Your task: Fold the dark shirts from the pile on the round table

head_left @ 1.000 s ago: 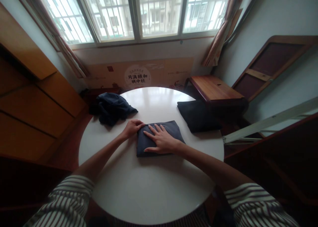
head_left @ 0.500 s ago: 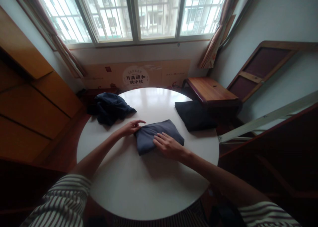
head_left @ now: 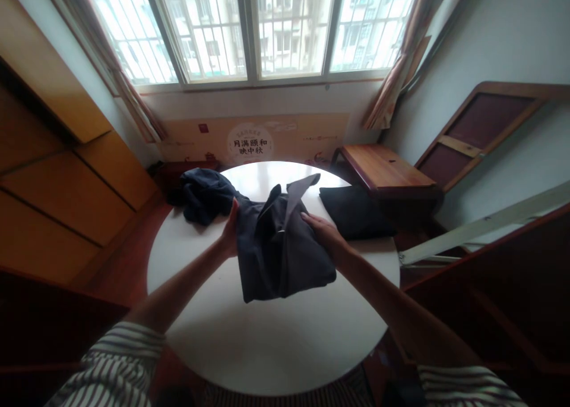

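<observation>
Two striped sleeves (head_left: 120, 359) lay nearest me, their cloth gathered in soft ridges, and my bare forearms reached over the round counter (head_left: 231, 341), white, smooth and faintly glossy. Above its middle I held a dark grey garment (head_left: 258, 252). My left hand (head_left: 230, 229) was partly curled about its left side, thumb up, other fingers hidden; my right hand (head_left: 324, 233) gripped the right side, fingers bent over the cloth. Whether its underside touched the counter I could not tell. It looked light, limp and matt, hardly fragile, likely to sag if pinched at one point; the thick folded sides seemed the best hold, one hand to each. A pointed flap (head_left: 303, 190) stood up from the top, and a small pale glint (head_left: 281, 231) showed between the folds. Beyond my left hand slumped a navy cloth (head_left: 205, 196), rumpled into a heap; beyond my right lay a black cloth (head_left: 354, 214), flat and folded. Farther off stood a brown wooden stand (head_left: 383, 164), then pleated curtains (head_left: 383, 101) beside a barred window (head_left: 289, 32).
</observation>
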The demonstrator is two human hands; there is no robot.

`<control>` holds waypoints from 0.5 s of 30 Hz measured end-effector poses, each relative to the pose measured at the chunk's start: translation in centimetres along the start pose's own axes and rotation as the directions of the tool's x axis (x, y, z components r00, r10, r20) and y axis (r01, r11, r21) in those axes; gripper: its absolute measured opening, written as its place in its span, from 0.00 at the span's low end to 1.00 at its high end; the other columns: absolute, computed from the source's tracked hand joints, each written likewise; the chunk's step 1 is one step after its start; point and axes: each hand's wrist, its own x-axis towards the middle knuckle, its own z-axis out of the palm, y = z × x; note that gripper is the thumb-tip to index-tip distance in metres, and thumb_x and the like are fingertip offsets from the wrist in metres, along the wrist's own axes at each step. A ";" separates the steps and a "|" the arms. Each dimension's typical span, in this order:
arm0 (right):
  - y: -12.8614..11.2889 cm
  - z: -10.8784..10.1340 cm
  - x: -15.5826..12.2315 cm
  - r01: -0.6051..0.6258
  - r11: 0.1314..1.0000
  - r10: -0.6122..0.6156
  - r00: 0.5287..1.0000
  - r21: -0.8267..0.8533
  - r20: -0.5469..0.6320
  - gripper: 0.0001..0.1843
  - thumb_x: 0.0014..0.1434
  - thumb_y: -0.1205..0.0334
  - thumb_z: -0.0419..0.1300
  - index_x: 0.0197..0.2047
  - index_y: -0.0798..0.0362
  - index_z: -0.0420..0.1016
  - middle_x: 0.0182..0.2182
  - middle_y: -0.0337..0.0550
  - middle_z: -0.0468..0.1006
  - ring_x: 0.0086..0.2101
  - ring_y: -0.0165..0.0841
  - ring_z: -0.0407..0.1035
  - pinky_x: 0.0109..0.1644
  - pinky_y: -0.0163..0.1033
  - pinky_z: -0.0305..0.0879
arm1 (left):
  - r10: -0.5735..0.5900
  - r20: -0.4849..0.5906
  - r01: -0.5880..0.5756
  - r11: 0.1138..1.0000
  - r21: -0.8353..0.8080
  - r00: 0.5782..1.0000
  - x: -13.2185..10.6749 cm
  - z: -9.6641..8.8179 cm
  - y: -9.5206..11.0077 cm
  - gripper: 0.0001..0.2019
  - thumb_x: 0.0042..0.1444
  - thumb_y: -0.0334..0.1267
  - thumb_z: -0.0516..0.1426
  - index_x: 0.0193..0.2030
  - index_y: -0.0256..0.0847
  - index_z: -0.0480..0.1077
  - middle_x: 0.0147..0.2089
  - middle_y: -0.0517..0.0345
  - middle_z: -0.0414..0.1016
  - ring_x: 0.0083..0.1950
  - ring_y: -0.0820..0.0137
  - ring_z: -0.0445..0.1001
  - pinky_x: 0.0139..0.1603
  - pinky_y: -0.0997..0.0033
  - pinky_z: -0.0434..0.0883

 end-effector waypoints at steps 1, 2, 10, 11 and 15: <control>1.0 -0.3 0.4 0.008 0.997 -0.008 1.000 -0.073 -0.004 0.15 0.65 0.53 0.55 0.46 0.53 0.75 0.33 0.47 0.81 0.35 0.40 0.77 0.39 0.44 0.76 | -0.054 0.031 0.054 0.999 -0.003 0.998 0.3 0.0 -0.5 0.43 0.58 0.74 0.39 0.45 0.36 0.77 0.34 0.45 0.80 0.46 0.53 0.79 0.40 0.57 0.77; 1.9 -0.7 0.8 0.026 0.984 -0.029 1.000 -0.179 -0.012 0.15 0.65 0.53 0.54 0.47 0.53 0.74 0.33 0.47 0.81 0.35 0.40 0.77 0.39 0.45 0.76 | -0.101 0.053 0.101 0.995 -0.004 0.993 0.6 0.0 -1.2 0.41 0.57 0.74 0.42 0.45 0.36 0.76 0.36 0.44 0.80 0.45 0.53 0.79 0.41 0.57 0.77; 5.1 -1.7 2.0 0.332 0.512 -0.509 0.860 -0.792 0.032 0.23 0.58 0.53 0.63 0.53 0.57 0.72 0.46 0.57 0.76 0.48 0.47 0.71 0.56 0.53 0.66 | -0.084 -0.095 0.080 0.996 -0.046 0.992 3.2 -1.0 -5.3 0.28 0.56 0.52 0.63 0.59 0.40 0.66 0.52 0.47 0.78 0.49 0.62 0.79 0.49 0.65 0.77; 5.0 -1.6 2.2 0.357 0.437 -0.529 0.844 -0.825 0.085 0.23 0.59 0.54 0.63 0.54 0.57 0.71 0.44 0.56 0.76 0.47 0.46 0.71 0.56 0.53 0.65 | -0.058 -0.131 0.058 0.998 -0.005 0.990 3.2 -1.0 -5.4 0.30 0.56 0.51 0.62 0.61 0.41 0.63 0.52 0.47 0.77 0.48 0.62 0.79 0.49 0.64 0.77; 4.2 -1.6 3.3 0.326 0.393 -0.426 0.893 -0.860 0.144 0.25 0.58 0.59 0.61 0.57 0.60 0.69 0.44 0.57 0.76 0.45 0.44 0.71 0.54 0.50 0.66 | 0.322 -0.157 -0.196 0.828 0.526 0.934 2.4 -1.2 -5.3 0.29 0.57 0.44 0.61 0.64 0.43 0.61 0.60 0.44 0.71 0.57 0.59 0.74 0.54 0.58 0.74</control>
